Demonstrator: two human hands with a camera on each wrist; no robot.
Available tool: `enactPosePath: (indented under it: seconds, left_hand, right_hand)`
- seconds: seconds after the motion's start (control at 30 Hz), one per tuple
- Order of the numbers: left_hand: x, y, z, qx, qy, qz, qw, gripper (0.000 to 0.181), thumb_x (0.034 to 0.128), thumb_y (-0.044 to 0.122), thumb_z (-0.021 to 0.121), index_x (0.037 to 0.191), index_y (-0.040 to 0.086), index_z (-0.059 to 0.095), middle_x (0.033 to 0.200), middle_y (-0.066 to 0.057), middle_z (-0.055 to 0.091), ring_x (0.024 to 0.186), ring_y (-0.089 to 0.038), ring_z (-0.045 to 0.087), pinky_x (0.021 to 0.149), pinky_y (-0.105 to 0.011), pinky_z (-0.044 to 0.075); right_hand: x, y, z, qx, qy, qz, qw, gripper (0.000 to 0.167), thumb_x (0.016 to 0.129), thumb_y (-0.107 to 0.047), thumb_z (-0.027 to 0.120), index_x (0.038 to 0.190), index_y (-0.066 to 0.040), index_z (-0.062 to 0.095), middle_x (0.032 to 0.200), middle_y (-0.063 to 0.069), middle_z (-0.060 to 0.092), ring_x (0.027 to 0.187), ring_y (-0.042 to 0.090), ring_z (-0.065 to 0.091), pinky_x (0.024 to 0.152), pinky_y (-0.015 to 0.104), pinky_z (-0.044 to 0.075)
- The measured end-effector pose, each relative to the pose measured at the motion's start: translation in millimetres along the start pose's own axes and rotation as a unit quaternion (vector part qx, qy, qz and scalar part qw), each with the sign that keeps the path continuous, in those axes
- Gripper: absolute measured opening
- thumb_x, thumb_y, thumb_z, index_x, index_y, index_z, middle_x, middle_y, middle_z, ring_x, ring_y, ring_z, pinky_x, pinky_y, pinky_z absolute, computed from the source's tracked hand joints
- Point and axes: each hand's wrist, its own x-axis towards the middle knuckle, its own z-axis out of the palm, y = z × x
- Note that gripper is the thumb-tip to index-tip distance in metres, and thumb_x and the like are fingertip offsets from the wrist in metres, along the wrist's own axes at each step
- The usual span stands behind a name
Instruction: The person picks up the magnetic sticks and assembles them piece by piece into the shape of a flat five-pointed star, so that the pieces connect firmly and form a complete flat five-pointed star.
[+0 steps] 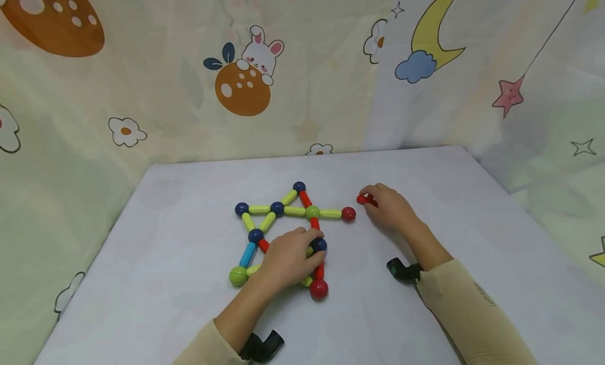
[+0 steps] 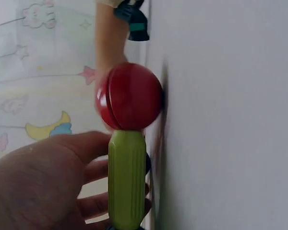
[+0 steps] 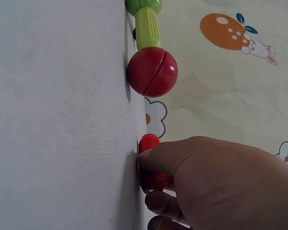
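A flat frame of magnetic rods and balls lies on the white table. My left hand (image 1: pixel 290 257) reaches over it, its thumb and fingers on either side of a dark blue ball (image 1: pixel 320 244) at the frame's right side. Near that hand are a red ball (image 2: pixel 134 96) and a yellow-green rod (image 2: pixel 127 179) joined to it. To the right, my right hand (image 1: pixel 389 207) pinches a loose red rod (image 3: pixel 150 142) between thumb and fingers, low by the tabletop. Just left of this rod, apart from it, another red ball (image 1: pixel 348 214) ends a yellow-green rod (image 1: pixel 330 214).
The frame also has a blue rod (image 1: pixel 247 254), a green ball (image 1: pixel 238 275) at the lower left and a dark blue ball (image 1: pixel 299 187) at its far tip. Behind the white table (image 1: pixel 142 302) hangs a patterned cloth (image 1: pixel 307 92). Each wrist carries a black device (image 1: pixel 403 270).
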Motion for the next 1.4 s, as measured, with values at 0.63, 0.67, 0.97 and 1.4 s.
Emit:
enactPosePath:
  seconds: [0.63, 0.67, 0.97, 1.4]
  left_hand:
    - [-1.6, 1.4, 10.7, -0.076, 0.079, -0.049, 0.9928, 0.033, 0.094, 0.033, 0.073, 0.122, 0.016, 0.07, 0.095, 0.003, 0.071, 0.078, -0.012, 0.058, 0.064, -0.026, 0.048]
    - [-1.6, 1.6, 10.5, -0.077, 0.077, -0.051, 0.9927, 0.033, 0.0941, 0.033, 0.073, 0.122, 0.016, 0.07, 0.095, 0.003, 0.071, 0.078, -0.012, 0.058, 0.064, -0.026, 0.048]
    - [-0.8, 1.9, 9.5, -0.081, 0.07, -0.052, 0.9929, 0.032, 0.0936, 0.032, 0.074, 0.121, 0.016, 0.069, 0.093, 0.004, 0.07, 0.077, -0.012, 0.058, 0.065, -0.027, 0.047]
    - [-1.1, 2.4, 9.6, -0.079, 0.077, -0.047, 0.9927, 0.028, 0.094, 0.032, 0.074, 0.118, 0.017, 0.07, 0.089, 0.005, 0.069, 0.076, -0.012, 0.058, 0.064, -0.027, 0.046]
  right_hand:
    - [-39.7, -47.8, -8.1, 0.013, -0.003, -0.133, 0.991, 0.032, 0.09, -0.008, 0.077, 0.121, -0.017, 0.074, 0.111, 0.003, 0.069, 0.087, 0.018, 0.062, 0.076, 0.031, 0.058]
    - [-41.2, -51.6, -6.8, -0.006, -0.008, -0.145, 0.9894, 0.033, 0.09, -0.008, 0.078, 0.12, -0.018, 0.074, 0.11, 0.003, 0.069, 0.088, 0.017, 0.064, 0.077, 0.032, 0.059]
    - [-49.9, -70.8, 6.7, -0.112, -0.001, -0.234, 0.9658, 0.03, 0.087, -0.006, 0.081, 0.111, -0.024, 0.076, 0.103, -0.001, 0.065, 0.079, 0.012, 0.065, 0.071, 0.025, 0.058]
    - [-53.3, -80.6, 7.6, -0.069, -0.049, -0.2, 0.9761, 0.029, 0.089, -0.014, 0.079, 0.117, -0.022, 0.075, 0.112, 0.0, 0.067, 0.085, 0.013, 0.065, 0.076, 0.029, 0.059]
